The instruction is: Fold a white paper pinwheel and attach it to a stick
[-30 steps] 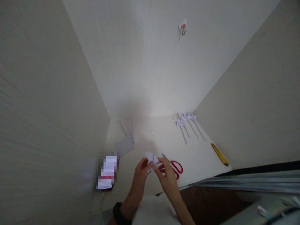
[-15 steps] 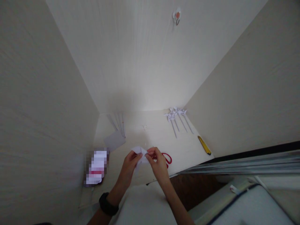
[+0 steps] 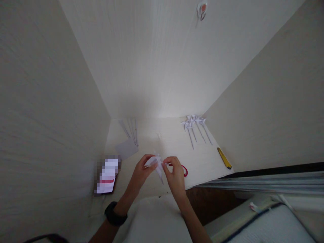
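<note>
Between my two hands is a folded white paper pinwheel (image 3: pixel 158 164), one pointed blade hanging down. My left hand (image 3: pixel 143 168) pinches it from the left, with the thumb in front and the fingers behind. The fingertips of my right hand (image 3: pixel 174 170) are pinched together at the pinwheel's right side, by its middle; whether they also grip some small piece there cannot be made out. Red-handled scissors (image 3: pixel 186 171) lie on the white tabletop (image 3: pixel 149 133), mostly hidden behind my right hand.
Several finished paper pinwheels on sticks (image 3: pixel 193 123) lie at the back right, a yellow cutter knife (image 3: pixel 224 158) nearer the right edge. Loose sticks (image 3: pixel 131 130) and a grey-white paper sheet (image 3: pixel 126 148) lie at the left, beside a lit phone (image 3: pixel 108 175). Walls enclose the table's back and sides.
The pinwheel has turned, so one blade now points down toward me. My right fingers have shifted slightly off its middle to the right. The whole view has moved a little.
</note>
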The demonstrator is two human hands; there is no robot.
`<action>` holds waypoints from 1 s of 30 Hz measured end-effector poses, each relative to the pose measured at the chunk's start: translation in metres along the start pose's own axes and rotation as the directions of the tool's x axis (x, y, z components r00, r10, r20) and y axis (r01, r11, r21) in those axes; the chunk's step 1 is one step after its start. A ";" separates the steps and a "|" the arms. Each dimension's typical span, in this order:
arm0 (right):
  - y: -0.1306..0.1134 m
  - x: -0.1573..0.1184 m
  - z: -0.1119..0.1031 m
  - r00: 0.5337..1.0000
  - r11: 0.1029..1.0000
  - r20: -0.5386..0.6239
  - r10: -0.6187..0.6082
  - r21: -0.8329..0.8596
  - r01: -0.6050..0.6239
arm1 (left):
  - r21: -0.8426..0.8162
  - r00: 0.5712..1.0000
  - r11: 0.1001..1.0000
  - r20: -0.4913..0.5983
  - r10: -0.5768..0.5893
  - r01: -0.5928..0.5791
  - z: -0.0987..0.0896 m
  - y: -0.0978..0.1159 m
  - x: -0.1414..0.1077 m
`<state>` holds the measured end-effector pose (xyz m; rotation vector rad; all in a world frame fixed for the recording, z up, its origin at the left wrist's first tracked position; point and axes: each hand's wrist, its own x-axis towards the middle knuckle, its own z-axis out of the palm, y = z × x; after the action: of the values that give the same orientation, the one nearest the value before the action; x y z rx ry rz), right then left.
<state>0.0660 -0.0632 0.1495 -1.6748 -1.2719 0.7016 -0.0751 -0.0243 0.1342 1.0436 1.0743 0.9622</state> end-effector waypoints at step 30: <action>-0.035 -0.010 -0.017 0.890 0.588 0.362 0.276 0.669 -0.455 | 0.406 0.827 0.734 0.117 0.549 -0.545 -0.003 0.068 -0.032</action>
<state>0.0617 -0.0753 0.1881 -1.1638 -0.5887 1.4774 -0.0912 -0.0387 0.2061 1.7921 1.0227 1.2290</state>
